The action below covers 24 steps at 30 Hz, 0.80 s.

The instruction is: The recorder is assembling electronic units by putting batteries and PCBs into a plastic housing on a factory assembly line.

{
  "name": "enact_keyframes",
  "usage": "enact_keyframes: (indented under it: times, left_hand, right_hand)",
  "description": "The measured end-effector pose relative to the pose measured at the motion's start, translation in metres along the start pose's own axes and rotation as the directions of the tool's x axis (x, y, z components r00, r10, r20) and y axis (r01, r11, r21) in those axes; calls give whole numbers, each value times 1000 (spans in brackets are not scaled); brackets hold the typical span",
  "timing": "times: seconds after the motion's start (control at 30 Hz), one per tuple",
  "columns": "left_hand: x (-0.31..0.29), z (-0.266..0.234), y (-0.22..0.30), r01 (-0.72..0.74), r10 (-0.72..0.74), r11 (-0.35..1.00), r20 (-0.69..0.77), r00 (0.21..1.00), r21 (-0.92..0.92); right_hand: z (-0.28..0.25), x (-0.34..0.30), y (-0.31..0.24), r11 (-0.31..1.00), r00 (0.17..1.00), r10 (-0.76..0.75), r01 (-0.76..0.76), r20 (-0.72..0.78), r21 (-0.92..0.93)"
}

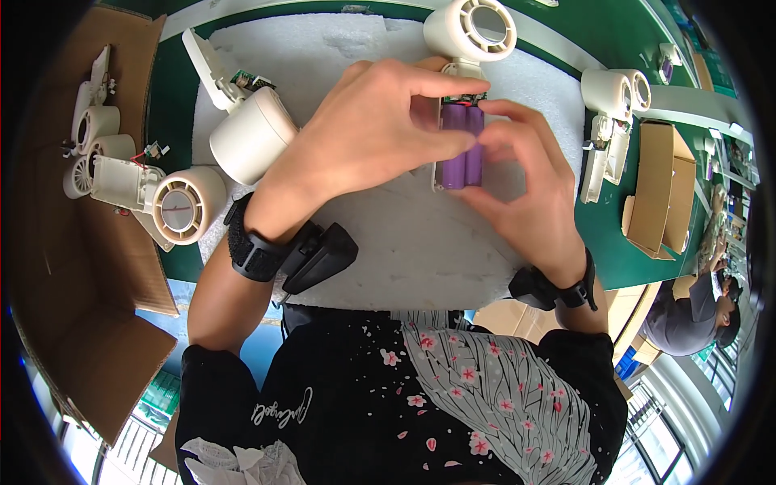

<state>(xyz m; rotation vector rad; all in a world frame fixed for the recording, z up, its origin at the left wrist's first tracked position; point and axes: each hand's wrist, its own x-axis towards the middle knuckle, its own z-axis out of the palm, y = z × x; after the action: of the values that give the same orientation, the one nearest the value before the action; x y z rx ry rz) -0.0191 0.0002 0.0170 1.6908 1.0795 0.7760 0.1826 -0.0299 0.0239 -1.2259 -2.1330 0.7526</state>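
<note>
In front of me lies a cream handheld fan (471, 31), its round head at the far side and its handle opened up. Two purple cylindrical batteries (461, 166) sit side by side in the handle, with a green circuit board (470, 99) and a bit of red wire just beyond them. My left hand (376, 121) grips the handle from the left, thumb pressed on the batteries. From the right, my right hand (529, 174) curls its thumb and fingers around the handle and the batteries' edge. The fingers partly hide the handle.
Another opened cream fan (255, 133) lies left on the white foam mat (388, 242). Several opened fans, including one with a silver disc (187, 206), lie by a large cardboard box (89, 291). At right are more fan parts (606, 133) and a small carton (659, 190). A person (691, 315) sits beyond.
</note>
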Motion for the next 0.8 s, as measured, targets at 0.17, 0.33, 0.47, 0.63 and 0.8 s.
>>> enact_keyframes:
  times: [0.17, 0.33, 0.47, 0.63, 0.8]
  left_hand:
    - [3, -1, -4, 104, -100, 992, 62, 993, -68]
    - [3, 2, -11, 86, -84, 991, 16, 996, -100]
    - [2, 0, -6, 69, -68, 992, 11, 998, -107]
    - [1, -4, 2, 76, -74, 996, 33, 997, -55]
    - [-2, 3, -12, -50, 47, 997, -58, 997, -53]
  right_hand:
    - [0, 9, 1, 998, 997, 65, -67, 49, 23]
    - [0, 14, -2, 998, 996, 65, -65, 65, 1]
    - [-3, 10, 0, 1000, 996, 4, -2, 89, -31]
    - [-4, 3, 2, 995, 994, -37, 46, 104, -89]
    - [0, 5, -2, 951, 976, -172, 200, 133, -235]
